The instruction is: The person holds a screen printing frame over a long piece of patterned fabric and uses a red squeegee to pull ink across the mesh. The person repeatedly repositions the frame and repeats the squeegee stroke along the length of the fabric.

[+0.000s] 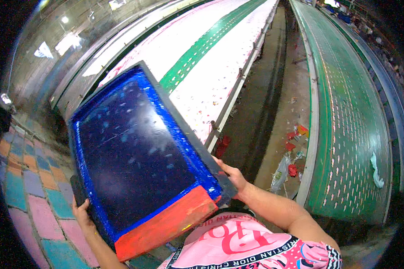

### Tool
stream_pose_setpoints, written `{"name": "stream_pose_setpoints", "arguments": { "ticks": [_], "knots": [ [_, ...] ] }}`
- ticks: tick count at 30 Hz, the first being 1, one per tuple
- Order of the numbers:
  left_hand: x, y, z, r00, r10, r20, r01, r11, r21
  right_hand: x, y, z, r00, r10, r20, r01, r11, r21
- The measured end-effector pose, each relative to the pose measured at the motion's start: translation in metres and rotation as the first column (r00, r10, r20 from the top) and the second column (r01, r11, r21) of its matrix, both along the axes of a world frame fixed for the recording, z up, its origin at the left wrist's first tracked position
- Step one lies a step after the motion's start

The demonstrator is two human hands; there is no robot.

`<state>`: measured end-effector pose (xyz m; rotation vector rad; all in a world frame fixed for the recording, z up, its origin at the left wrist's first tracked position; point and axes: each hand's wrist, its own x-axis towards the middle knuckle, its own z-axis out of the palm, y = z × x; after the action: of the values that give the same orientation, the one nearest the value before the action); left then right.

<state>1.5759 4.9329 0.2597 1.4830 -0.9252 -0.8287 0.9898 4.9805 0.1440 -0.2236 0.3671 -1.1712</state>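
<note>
1. So I've got this big framed panel (125,148) up in front of me, tilted, near end of the long white table (202,83) behind it. Can't tell from this angle if they're touching.

2. My right hand (232,177) is clamped on the right edge near the bottom corner. Thumb's on the rim, other fingers mostly hidden behind, so I can't tell how they're spread.

3. My left hand (83,213) grips the opposite edge, lower down, just beside a dark block (77,190) there. Some of those fingers are hidden too.

4. Why opposite sides? I'd guess balance: it's wide, and one hand alone would probably let it twist.

5. Holding by the edges also keeps my fingers off the dark glossy middle and most of the blue border (166,123), which looks wet or shiny, hard to say.

6. The red strip (166,224) faces my pink shirt (229,235); the far end points up and away, likely so the weight sits close to me.

7. The green table (350,134) is well apart, across the aisle (267,103).
</note>
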Motion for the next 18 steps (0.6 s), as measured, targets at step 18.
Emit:
{"name": "stream_pose_setpoints", "arguments": {
  "ticks": [18],
  "knots": [
    [-0.029,-0.038,-0.115,0.822,0.555,-0.129,-0.56,0.828,-0.004,-0.031,-0.337,-0.018,0.67,0.127,-0.732,-0.459,0.845,-0.273]
  ]
}}
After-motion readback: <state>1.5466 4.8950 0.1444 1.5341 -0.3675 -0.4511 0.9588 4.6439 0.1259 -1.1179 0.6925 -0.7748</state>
